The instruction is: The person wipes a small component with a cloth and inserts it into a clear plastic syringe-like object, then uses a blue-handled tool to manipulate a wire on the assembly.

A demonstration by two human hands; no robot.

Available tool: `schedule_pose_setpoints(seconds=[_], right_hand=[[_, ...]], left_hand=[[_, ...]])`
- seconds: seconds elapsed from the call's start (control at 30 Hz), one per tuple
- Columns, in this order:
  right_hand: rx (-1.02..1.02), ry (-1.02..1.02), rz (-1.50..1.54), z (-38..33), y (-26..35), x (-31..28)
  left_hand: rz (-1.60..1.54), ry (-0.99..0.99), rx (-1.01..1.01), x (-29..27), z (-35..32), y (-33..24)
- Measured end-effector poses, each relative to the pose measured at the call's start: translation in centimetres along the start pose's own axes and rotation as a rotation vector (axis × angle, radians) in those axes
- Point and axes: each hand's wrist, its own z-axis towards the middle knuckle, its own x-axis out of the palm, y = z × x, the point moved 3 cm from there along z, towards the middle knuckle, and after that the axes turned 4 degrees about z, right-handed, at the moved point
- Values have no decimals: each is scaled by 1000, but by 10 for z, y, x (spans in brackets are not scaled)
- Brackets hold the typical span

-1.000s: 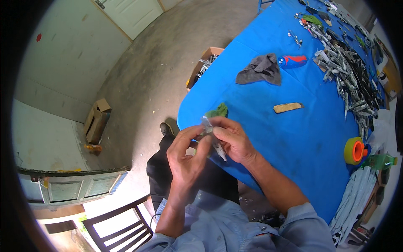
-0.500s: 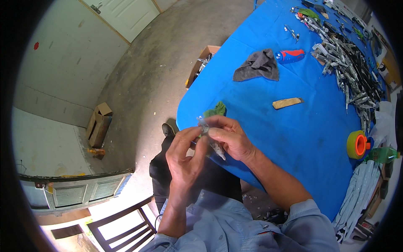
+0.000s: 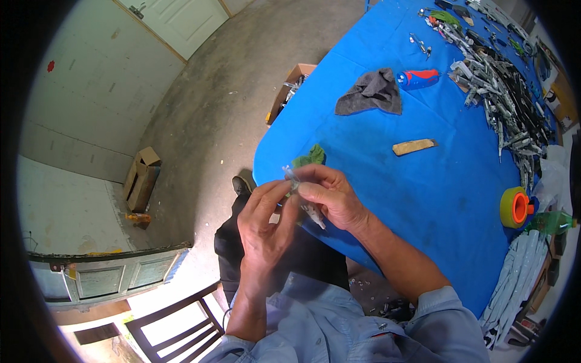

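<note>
Over the table's near left corner, my left hand (image 3: 264, 219) and my right hand (image 3: 331, 196) meet with closed fingers. Between them they grip a small light-grey part (image 3: 313, 215) with a clear tip; its grey end sticks out below the right fingers. Its exact kind is hard to make out, since the fingertips cover its middle. A crumpled green cloth (image 3: 310, 155) lies on the blue-covered table (image 3: 363, 157) just beyond the fingers.
A grey cloth (image 3: 370, 92), a red and blue bottle (image 3: 419, 78) and a tan strip (image 3: 414, 147) lie ahead. Grey parts (image 3: 499, 97) are heaped along the right side, near a yellow tape roll (image 3: 513, 207). An open cardboard box (image 3: 284, 91) stands beyond the left edge.
Both hands stay almost in place, pinching the small grey part. The left hand has shifted very slightly; nothing on the table has moved.
</note>
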Motion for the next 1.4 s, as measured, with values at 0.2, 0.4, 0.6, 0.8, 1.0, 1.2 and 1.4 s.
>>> schedule_pose_setpoints(seconds=[0.2, 0.4, 0.6, 0.8, 1.0, 1.2, 1.4], right_hand=[[42, 53, 44, -2, 1, -3], [32, 85, 45, 0, -1, -6], [17, 58, 42, -1, -1, -4], [63, 73, 98, 0, -5, -9], [76, 94, 173, -1, -1, -5], [47, 54, 138, 0, -2, -4], [82, 63, 89, 0, -6, -7]], left_hand=[[-54, 42, -83, -3, 1, 6], [-99, 47, -95, -3, 0, 7], [-74, 59, -85, -3, -1, 4], [118, 34, 65, -1, -4, 4], [331, 51, 233, -5, 1, 3], [293, 58, 254, -9, 2, 9], [35, 2, 18, -15, -10, 16]])
